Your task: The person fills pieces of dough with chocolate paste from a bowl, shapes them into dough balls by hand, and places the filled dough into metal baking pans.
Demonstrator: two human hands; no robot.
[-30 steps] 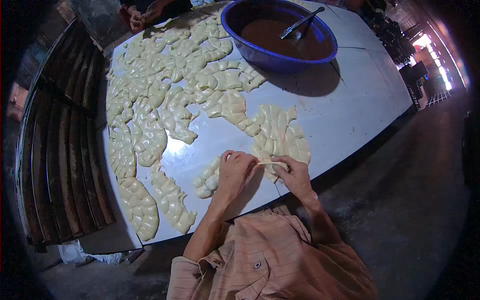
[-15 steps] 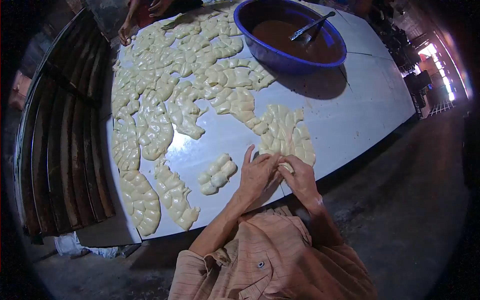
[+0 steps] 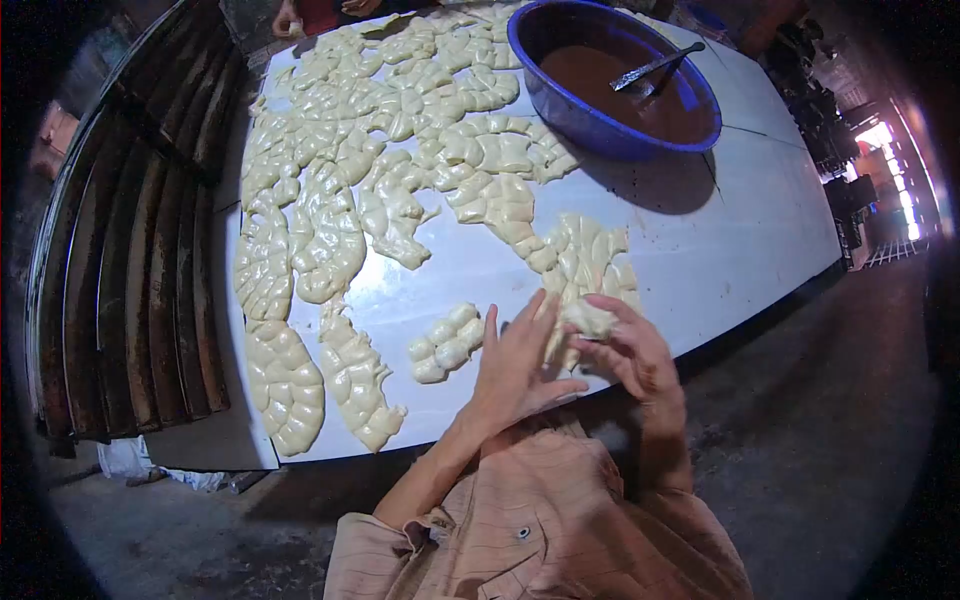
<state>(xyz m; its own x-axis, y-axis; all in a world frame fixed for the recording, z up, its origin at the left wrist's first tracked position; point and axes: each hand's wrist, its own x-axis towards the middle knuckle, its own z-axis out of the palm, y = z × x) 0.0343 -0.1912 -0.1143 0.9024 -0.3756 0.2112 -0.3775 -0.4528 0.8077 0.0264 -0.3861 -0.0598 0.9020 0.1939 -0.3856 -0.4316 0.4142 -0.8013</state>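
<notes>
Just parted: right hand [image 3: 641,351] curls round dough lump [image 3: 591,319], seemingly pinched free; left hand [image 3: 516,370] spread, empty, dough cluster [image 3: 445,344] at its ten o'clock.

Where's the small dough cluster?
In the head view, left of centre, the small dough cluster lies on the white table, between the left hand and a longer dough strip.

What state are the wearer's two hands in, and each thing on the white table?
Left hand: open, fingers spread
Right hand: closed on a dough piece
Dough piece: held in the fingers, its full shape hidden
Dough cluster: lumps stuck together
Dough sheets: spread flat, lumpy, glossy
Blue basin: upright, part-filled with brown liquid
Utensil: slanted in the basin
White table: partly covered with dough
</notes>
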